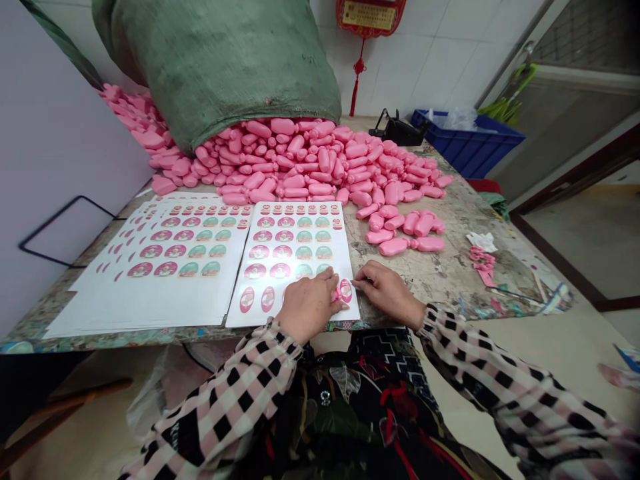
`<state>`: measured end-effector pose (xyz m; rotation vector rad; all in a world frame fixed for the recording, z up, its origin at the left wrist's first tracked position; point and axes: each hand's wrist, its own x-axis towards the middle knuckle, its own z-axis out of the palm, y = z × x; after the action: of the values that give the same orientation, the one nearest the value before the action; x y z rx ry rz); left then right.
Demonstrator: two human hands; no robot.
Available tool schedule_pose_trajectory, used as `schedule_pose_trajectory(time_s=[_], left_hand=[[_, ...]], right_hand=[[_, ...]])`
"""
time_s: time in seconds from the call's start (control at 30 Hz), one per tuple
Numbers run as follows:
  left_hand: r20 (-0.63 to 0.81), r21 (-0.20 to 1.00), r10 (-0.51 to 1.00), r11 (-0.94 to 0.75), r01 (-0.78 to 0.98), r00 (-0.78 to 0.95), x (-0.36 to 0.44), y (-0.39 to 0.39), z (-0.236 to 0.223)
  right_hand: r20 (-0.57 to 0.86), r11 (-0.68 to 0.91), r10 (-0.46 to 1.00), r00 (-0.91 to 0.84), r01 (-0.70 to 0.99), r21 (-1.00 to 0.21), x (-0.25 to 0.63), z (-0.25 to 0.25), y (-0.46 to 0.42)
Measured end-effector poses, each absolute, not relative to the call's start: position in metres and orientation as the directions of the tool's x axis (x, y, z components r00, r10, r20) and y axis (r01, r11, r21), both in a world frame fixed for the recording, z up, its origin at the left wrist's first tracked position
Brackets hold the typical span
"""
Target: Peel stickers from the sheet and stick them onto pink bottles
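My left hand (309, 305) rests on the right-hand sticker sheet (295, 312), its fingers closed around a small pink bottle (335, 294) that is mostly hidden. Beside that bottle shows a pink oval sticker (346, 290); whether it lies on the sheet or touches the bottle is unclear. My right hand (387, 291) is at the sheet's right edge, thumb and forefinger pinched together close to the oval sticker. Something small and dark shows at those fingertips, too small to name. Rows of pink and green stickers cover the sheet.
More sticker sheets (135, 300) lie fanned on the left. Pink bottles (300, 160) spill from a green sack (240, 67) across the back, with several loose ones (395, 247) nearer. A blue crate (470, 140) stands back right; pink scraps (483, 260) lie on the right.
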<state>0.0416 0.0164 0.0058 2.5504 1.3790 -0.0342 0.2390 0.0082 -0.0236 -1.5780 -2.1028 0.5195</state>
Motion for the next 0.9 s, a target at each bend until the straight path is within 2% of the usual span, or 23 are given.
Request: schedule_pose_trajectory(time_s=[0.33, 0.5, 0.63, 0.9], left_hand=[[-0.117, 0.182, 0.827, -0.527, 0.83, 0.551, 0.042, 0.015, 0.006], [-0.098, 0.164, 0.828, -0.533, 0.83, 0.551, 0.042, 0.014, 0.006], [-0.111, 0.167, 0.826, -0.532, 0.83, 0.552, 0.042, 0.013, 0.007], [-0.139, 0.189, 0.825, -0.52, 0.833, 0.547, 0.042, 0.013, 0.008]], right_hand=[[0.078, 0.303, 0.943, -0.324, 0.736, -0.606, 0.247, -0.02, -0.002], [0.04, 0.247, 0.96, -0.278, 0.765, -0.595, 0.24, -0.019, -0.011], [0.054, 0.239, 0.966, -0.253, 0.792, -0.563, 0.236, -0.019, -0.02], [0.092, 0.196, 0.98, -0.175, 0.796, -0.573, 0.232, -0.021, -0.026]])
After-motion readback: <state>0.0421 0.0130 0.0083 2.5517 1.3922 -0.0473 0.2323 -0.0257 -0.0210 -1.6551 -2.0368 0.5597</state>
